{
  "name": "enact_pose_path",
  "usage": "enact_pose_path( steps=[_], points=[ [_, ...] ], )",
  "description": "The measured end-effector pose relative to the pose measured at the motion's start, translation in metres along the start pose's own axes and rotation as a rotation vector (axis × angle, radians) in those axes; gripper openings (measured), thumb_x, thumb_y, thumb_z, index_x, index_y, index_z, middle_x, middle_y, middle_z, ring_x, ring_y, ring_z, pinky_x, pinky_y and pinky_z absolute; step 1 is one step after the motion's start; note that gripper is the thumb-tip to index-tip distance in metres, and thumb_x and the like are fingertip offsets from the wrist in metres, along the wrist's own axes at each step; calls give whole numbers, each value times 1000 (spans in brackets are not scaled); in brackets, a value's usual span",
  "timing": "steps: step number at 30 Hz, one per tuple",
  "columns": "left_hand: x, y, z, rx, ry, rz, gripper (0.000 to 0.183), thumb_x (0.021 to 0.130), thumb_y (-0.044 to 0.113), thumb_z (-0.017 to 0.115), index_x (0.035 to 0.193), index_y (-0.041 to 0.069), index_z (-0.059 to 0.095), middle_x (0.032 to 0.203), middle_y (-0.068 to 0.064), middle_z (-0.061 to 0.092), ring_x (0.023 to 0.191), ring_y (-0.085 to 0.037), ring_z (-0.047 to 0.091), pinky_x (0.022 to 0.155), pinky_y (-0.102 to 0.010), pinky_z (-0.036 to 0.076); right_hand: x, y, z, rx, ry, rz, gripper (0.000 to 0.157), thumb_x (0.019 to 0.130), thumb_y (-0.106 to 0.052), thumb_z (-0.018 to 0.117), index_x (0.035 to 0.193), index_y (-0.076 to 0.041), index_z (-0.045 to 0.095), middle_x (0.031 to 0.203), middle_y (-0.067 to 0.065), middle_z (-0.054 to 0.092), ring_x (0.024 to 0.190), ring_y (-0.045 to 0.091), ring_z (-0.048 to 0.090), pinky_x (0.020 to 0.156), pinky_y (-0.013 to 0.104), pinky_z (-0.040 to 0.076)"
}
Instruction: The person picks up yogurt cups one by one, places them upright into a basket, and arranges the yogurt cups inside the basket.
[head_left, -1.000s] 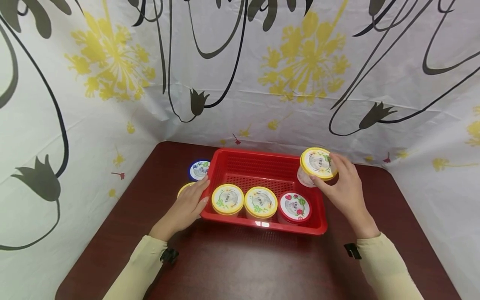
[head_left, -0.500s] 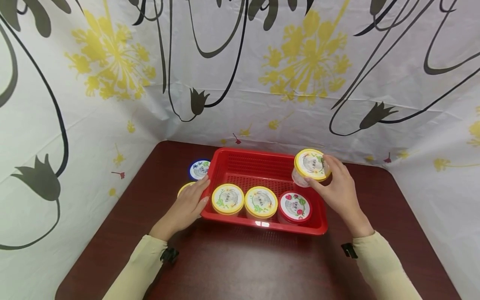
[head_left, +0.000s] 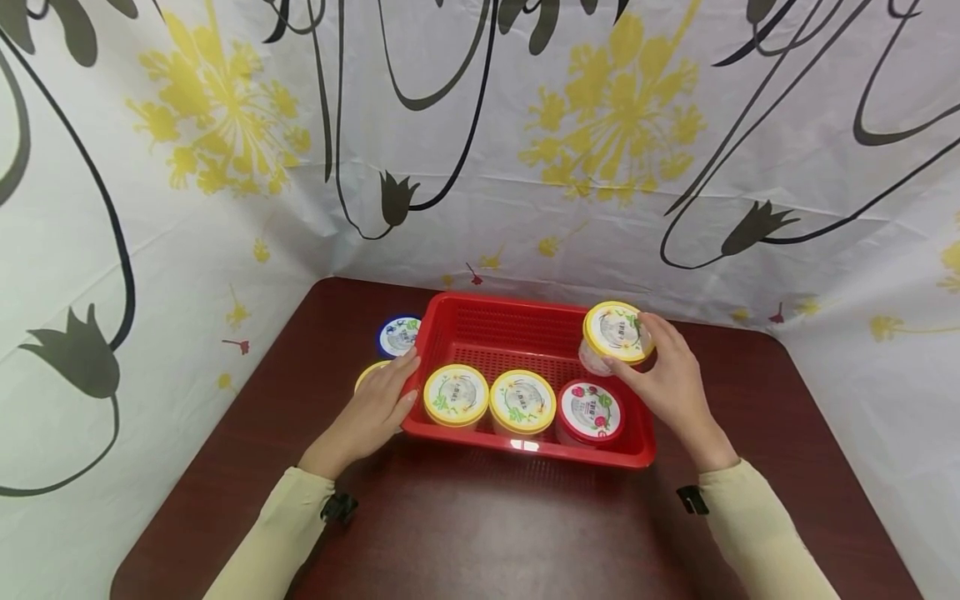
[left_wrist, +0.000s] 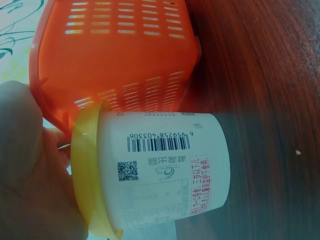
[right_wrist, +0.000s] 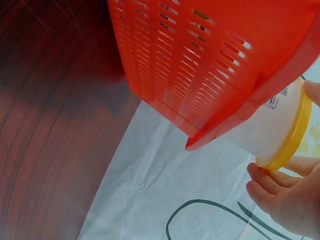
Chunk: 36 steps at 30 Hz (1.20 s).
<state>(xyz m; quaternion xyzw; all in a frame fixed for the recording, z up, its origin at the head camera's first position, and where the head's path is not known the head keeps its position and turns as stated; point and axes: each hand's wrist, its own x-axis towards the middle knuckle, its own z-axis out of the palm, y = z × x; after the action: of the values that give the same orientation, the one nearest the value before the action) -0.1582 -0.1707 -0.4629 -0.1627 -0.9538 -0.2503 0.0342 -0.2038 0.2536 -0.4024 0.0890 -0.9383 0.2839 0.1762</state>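
Observation:
My right hand (head_left: 671,387) grips a tub with a yellow lid (head_left: 618,332) by its lid edge, thumb in front and fingers behind. This tub is over the back right of the red plastic basket (head_left: 525,452), its base inside the rim in the head view. In the right wrist view the tub's white side (right_wrist: 265,125) shows above the basket rim. My left hand (head_left: 367,408) rests on the basket's left rim with its fingers extended. Along the front of the basket stand two yellow-lidded tubs (head_left: 456,396) and one red-lidded tub (head_left: 591,412).
Left of the basket, on the dark wooden table (head_left: 480,533), stand a blue-lidded tub (head_left: 397,336) and another yellow-lidded tub (left_wrist: 165,170), the latter partly hidden by my left hand in the head view. A patterned cloth (head_left: 465,150) hangs behind the table and along both sides.
My right hand has carried the yellow-lidded tub left and slightly down, from the basket's right edge to over its back right corner. My left hand stays on the rim.

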Motion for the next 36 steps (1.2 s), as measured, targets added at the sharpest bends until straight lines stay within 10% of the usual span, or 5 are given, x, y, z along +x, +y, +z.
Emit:
enact_pose_path(
  steps=[36],
  points=[
    [0, 2, -2, 3, -12, -2, 71, 97, 37, 57, 158, 23, 23, 166, 3, 22, 150, -26, 29, 117, -56, 36, 6, 14, 24, -2, -121, 5, 87, 78, -30, 82, 148, -1, 39, 150, 25, 41, 130, 45, 47, 100, 64, 47]
  ],
)
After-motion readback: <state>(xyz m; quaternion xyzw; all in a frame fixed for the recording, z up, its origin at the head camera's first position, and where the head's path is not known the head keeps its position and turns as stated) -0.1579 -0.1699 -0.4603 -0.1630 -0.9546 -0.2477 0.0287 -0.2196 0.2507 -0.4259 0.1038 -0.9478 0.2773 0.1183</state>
